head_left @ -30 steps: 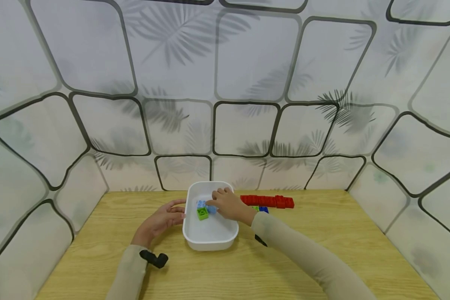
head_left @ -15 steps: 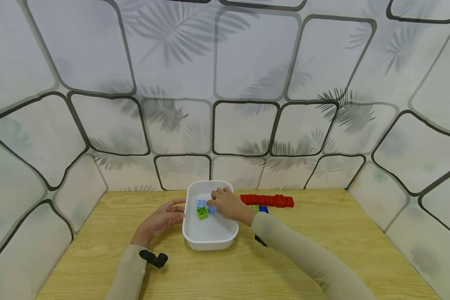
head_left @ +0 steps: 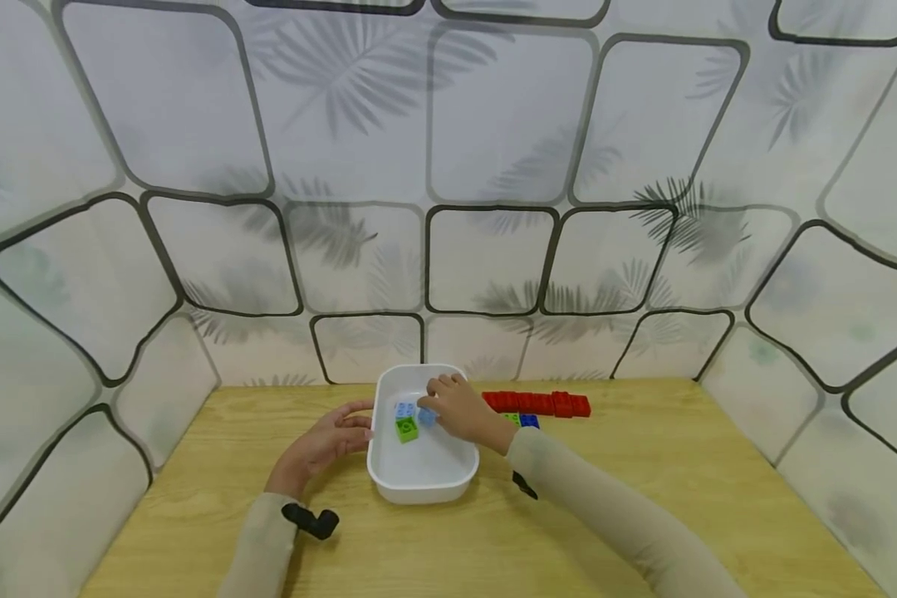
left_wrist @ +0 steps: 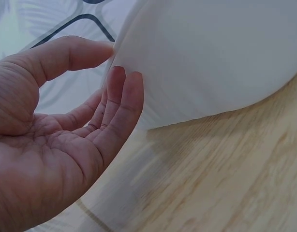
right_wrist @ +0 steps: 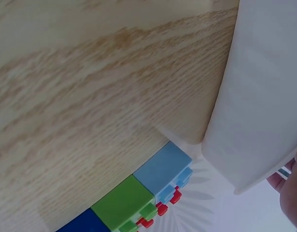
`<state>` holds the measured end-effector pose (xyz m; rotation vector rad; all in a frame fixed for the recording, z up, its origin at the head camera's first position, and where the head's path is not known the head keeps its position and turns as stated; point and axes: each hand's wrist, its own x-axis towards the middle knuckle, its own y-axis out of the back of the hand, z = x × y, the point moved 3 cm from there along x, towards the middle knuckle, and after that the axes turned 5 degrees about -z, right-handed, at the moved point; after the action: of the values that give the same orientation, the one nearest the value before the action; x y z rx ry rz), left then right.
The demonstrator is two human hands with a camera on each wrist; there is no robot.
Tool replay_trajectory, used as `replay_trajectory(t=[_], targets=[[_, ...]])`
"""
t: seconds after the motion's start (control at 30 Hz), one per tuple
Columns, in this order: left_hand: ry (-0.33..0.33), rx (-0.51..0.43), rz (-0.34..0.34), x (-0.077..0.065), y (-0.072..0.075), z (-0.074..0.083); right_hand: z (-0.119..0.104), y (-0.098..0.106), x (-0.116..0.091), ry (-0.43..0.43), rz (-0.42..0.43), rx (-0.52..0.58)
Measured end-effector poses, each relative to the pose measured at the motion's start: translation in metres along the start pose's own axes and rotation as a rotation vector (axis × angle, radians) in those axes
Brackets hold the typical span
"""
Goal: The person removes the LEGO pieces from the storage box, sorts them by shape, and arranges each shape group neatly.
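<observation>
A white plastic bin [head_left: 423,461] stands on the wooden table. My left hand [head_left: 331,442] rests at its left side; in the left wrist view the thumb [left_wrist: 85,54] reaches the rim while the other fingers curve loosely beside the wall. Inside the bin, my right hand [head_left: 463,409] pinches a light blue toy brick [head_left: 426,417], its fingertips partly covering it. Left of that brick lie another light blue brick [head_left: 404,410] and a green brick [head_left: 407,429]. The right wrist view shows little of my right hand [right_wrist: 293,193], reaching over the rim.
A row of joined red bricks [head_left: 538,404] lies right of the bin near the back wall. Before it sit a green brick [right_wrist: 123,203], a dark blue brick [right_wrist: 85,222] and a light blue brick [right_wrist: 163,166], side by side. Patterned fabric walls [head_left: 486,257] enclose the table [head_left: 568,531].
The light blue brick at my right fingertips has shifted slightly away from the green brick. My left hand keeps its place at the bin. The head view has tilted a little.
</observation>
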<state>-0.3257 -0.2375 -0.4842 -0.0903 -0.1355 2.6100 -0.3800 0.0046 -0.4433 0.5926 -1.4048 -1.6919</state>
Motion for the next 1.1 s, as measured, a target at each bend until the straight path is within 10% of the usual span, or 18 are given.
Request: replay_trajectory(t=[1.1], targets=[[-0.017, -0.016, -0.012, -0.002, -0.001, -0.001, 0.037, 0.044, -0.042, -0.103, 0.211, 0.380]])
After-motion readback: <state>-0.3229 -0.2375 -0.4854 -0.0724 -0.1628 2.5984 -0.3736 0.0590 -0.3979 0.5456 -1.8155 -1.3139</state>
